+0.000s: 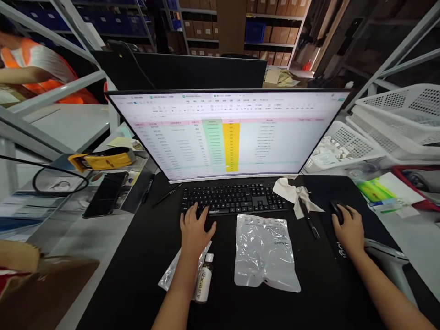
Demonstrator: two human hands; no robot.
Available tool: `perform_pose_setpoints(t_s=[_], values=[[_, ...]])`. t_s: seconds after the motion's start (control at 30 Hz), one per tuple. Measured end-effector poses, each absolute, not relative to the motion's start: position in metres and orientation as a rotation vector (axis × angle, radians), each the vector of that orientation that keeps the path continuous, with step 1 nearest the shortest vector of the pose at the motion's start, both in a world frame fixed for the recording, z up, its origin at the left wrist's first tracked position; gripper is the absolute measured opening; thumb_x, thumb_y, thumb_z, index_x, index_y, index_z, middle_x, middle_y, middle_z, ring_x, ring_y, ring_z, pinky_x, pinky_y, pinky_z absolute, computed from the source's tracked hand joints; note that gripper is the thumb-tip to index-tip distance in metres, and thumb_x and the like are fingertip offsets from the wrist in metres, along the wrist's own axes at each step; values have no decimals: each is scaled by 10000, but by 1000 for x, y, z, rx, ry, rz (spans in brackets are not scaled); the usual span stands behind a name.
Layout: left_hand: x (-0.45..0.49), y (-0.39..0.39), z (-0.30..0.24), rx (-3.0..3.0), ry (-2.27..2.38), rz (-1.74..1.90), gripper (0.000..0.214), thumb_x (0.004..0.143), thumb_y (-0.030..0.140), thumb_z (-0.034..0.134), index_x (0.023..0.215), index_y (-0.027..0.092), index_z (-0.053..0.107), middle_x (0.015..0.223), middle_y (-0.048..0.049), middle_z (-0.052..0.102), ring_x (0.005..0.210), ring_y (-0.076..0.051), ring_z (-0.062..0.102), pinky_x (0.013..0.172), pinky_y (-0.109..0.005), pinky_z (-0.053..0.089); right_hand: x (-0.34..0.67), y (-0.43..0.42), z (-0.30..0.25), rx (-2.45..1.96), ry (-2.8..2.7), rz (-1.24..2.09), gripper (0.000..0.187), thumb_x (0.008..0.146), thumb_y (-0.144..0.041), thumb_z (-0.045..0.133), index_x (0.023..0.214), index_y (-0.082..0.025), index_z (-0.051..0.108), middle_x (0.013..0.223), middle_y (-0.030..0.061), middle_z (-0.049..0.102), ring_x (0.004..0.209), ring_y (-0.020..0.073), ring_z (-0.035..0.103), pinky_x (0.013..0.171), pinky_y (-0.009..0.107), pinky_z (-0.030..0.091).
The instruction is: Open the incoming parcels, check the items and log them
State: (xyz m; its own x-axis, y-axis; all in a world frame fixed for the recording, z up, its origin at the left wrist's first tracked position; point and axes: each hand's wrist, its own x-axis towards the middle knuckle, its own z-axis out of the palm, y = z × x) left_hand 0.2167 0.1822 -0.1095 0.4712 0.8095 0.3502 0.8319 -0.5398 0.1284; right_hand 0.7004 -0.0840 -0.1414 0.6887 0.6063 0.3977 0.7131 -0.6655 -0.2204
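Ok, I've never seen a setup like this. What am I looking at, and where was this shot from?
There's no machine: these are a person's own bare hands, seen from one camera worn on their head, looking forward and down. The left hand rests on a black keyboard; the right hand cups a black computer mouse. On the black desk mat lie a crinkled silver plastic bag and a small white bottle. Behind stands a wide monitor showing a spreadsheet. At upper left, a co-worker in an orange vest is visible.

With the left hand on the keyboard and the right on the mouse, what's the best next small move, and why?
Probably click a cell in the spreadsheet with the mouse: the right hand is over it, the left hand rests on the keyboard ready to type.
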Motion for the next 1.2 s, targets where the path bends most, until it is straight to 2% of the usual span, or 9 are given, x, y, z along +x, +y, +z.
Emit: perform_pose_setpoints(t_s=[0.33, 0.63, 0.73, 0.8, 0.9, 1.0, 1.07, 1.13, 1.2], values=[[217, 184, -114, -2647, -1469, -651, 498, 877, 399, 593, 1297, 133, 613, 1462, -229, 438, 1335, -388, 422, 1149, -609, 271, 705, -87, -148, -2495, -1074, -444, 535, 929, -500, 445, 1337, -187, 591, 1397, 174, 451, 1264, 350, 471, 1034, 518, 454], [218, 184, -113, -2650, -1548, -816, 501, 915, 392, 545, 1299, 70, 552, 1459, -255, 429, 1360, -387, 390, 1157, -579, 287, 694, -82, -135, -2423, -1160, -631, 513, 955, -414, 469, 1344, -93, 558, 1430, 228, 436, 1367, 378, 368, 1109, 586, 340], [211, 186, -97, -2673, -1597, -855, 470, 959, 374, 471, 1306, 64, 539, 1442, -260, 435, 1361, -376, 389, 1139, -571, 322, 668, -80, -117, -2321, -1179, -646, 446, 977, -369, 450, 1280, -72, 585, 1364, 242, 497, 1326, 370, 427, 1094, 585, 360], [200, 184, -82, -2663, -1673, -873, 472, 980, 388, 427, 1319, 75, 529, 1427, -244, 453, 1361, -360, 400, 1139, -557, 331, 631, -83, -104, -2203, -1186, -546, 427, 983, -377, 448, 1263, -85, 585, 1309, 228, 535, 1277, 347, 480, 1083, 561, 390], [174, 167, -65, -2579, -1964, -859, 542, 979, 440, 397, 1364, 68, 483, 1384, -231, 507, 1346, -340, 441, 1143, -521, 345, 552, -95, -88, -2069, -1346, -143, 430, 976, -409, 482, 1327, -167, 539, 1346, 171, 525, 1267, 304, 503, 1077, 502, 430], [155, 131, -62, -2559, -2315, -558, 732, 911, 513, 481, 1468, 55, 350, 1468, -256, 442, 1388, -347, 414, 1149, -508, 339, 482, -114, -86, -2059, -1626, 199, 624, 881, -426, 629, 1449, -247, 446, 1530, 124, 378, 1370, 334, 410, 1092, 509, 426], [153, 106, -65, -2603, -2444, -152, 953, 810, 579, 601, 1544, 106, 218, 1587, -262, 269, 1467, -383, 289, 1155, -572, 289, 457, -119, -92, -2092, -1698, 235, 687, 837, -319, 638, 1487, -260, 423, 1585, 97, 314, 1431, 371, 319, 1112, 554, 393], [159, 86, -68, -2655, -2409, 233, 1163, 682, 614, 714, 1577, 157, 129, 1640, -253, 115, 1509, -432, 135, 1139, -656, 230, 451, -114, -98, -2079, -1698, 260, 641, 825, -169, 525, 1457, -262, 484, 1559, 64, 379, 1455, 362, 284, 1148, 588, 330], [167, 74, -69, -2654, -2302, 423, 1210, 633, 588, 755, 1579, 162, 131, 1645, -255, 79, 1508, -459, 73, 1112, -685, 230, 456, -100, -96, -1996, -1602, 367, 582, 813, -114, 443, 1358, -247, 595, 1444, 53, 532, 1428, 330, 355, 1176, 590, 284]])
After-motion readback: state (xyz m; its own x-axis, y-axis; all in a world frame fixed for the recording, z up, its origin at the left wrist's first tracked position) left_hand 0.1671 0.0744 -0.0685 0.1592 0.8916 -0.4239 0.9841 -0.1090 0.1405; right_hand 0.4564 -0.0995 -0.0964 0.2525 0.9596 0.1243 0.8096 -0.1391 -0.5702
